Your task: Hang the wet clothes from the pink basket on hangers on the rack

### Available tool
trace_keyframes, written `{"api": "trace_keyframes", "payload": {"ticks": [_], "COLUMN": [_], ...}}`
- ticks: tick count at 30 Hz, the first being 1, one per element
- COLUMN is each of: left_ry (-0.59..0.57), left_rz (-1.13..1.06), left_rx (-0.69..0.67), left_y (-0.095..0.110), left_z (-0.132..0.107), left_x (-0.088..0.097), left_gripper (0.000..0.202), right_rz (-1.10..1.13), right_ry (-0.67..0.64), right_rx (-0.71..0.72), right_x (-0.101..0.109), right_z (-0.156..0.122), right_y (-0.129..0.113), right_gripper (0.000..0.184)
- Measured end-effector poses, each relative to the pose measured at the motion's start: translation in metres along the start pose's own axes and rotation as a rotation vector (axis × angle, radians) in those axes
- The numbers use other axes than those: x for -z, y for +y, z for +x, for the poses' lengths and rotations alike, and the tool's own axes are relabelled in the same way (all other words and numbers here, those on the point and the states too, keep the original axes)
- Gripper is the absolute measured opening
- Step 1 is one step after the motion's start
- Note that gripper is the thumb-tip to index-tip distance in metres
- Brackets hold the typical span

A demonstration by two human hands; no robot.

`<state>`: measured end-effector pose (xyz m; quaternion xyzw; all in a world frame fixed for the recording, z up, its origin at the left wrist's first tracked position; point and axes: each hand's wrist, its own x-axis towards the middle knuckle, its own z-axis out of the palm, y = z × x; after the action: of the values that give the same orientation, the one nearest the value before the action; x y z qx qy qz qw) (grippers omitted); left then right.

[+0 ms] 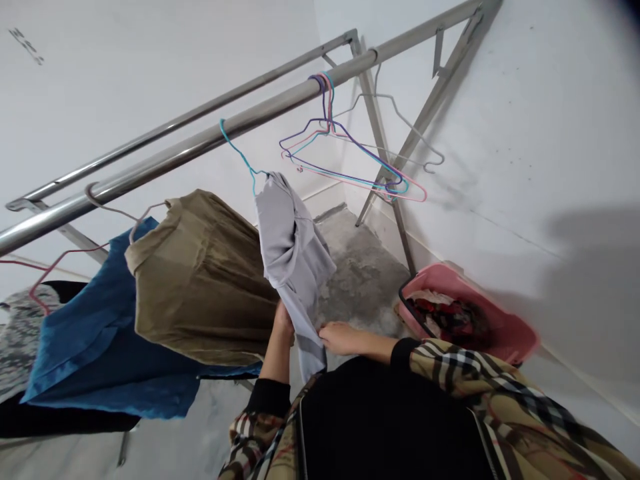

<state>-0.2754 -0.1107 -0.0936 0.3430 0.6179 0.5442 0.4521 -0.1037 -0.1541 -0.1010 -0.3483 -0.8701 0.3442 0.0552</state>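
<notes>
A light grey shirt (pixel 290 233) hangs on a turquoise wire hanger (pixel 241 152), hooked over the front metal rail. One of its long sleeves (pixel 303 327) stretches down toward my body. My left hand (pixel 284 320) grips this sleeve from the left, its fingers mostly hidden behind the cloth. On the other edge, my right hand (pixel 340 338) is closed, pinching the fabric between thumb and fingers. Just left of the grey shirt, close to my left forearm, hangs an olive-brown shirt (pixel 200 280).
Several hangers (pixel 350 157), purple, pink, turquoise and grey, hang from the rail (pixel 280 100) at right. A blue garment (pixel 110 333) and a patterned garment (pixel 23 340) hang at left. A pink basket (pixel 515 330) holding clothes stands on the floor by the right wall.
</notes>
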Motion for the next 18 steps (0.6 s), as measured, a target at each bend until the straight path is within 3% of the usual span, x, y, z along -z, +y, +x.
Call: {"api": "trace_keyframes", "payload": {"ticks": [3,5,10,14,18], "left_ry": [0.005,0.039,0.118,0.272,0.367], "left_rz": [-0.171,-0.249,-0.050,0.072,0.237], "left_rx": [-0.015,-0.143,-0.493,-0.619,-0.652], "left_y": [0.012,0.020,0.040,0.060,0.077], "left_z": [-0.010,-0.017,-0.017,0.001,0.014], "left_x": [-0.001,-0.004,-0.021,-0.035,-0.048], "left_gripper": [0.057,0.060,0.076,0.067,0.065], "right_rz": [0.015,0.032,0.052,0.091,0.102], "right_ry": [-0.026,-0.033,-0.019,0.035,0.074], "right_rx": [0.030,0.043,-0.018,-0.121,-0.330], "right_x": [-0.003,-0.004,-0.006,-0.004,-0.006], "right_z": [-0.005,-0.006,-0.011,-0.036,-0.090], "right_y": [0.007,0.010,0.031,0.072,0.131], "right_gripper": [0.022,0.026,0.030,0.025,0.033]}}
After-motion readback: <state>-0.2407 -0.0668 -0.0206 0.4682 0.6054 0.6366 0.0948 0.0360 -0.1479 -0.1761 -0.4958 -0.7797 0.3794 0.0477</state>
